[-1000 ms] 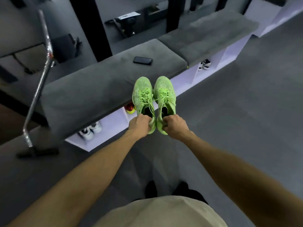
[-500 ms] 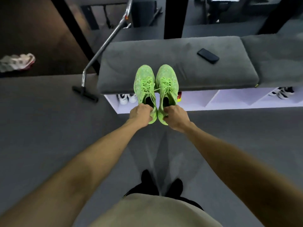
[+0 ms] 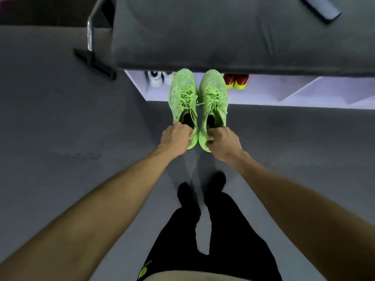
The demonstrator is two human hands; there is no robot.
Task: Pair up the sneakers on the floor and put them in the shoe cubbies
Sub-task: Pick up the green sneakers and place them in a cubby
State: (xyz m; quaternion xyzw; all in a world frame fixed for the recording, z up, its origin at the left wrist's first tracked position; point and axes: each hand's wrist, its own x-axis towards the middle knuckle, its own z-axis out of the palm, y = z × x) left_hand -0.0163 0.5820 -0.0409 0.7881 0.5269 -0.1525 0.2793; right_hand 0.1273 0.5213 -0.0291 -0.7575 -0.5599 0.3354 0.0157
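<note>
Over the grey floor (image 3: 60, 118), left hand (image 3: 176, 137) grips left green sneaker (image 3: 183, 98) heel, right hand (image 3: 222, 141) grips right green sneaker (image 3: 213, 96) heel; toes at cubbies (image 3: 284, 92), between white pair (image 3: 157, 79) and red pair (image 3: 236, 80).

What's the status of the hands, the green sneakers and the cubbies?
Left hand grips left green sneaker at heel, right hand grips right green sneaker. Pair side by side, toes at cubbies. White sneakers and red sneakers occupy flanking cubbies.
</note>
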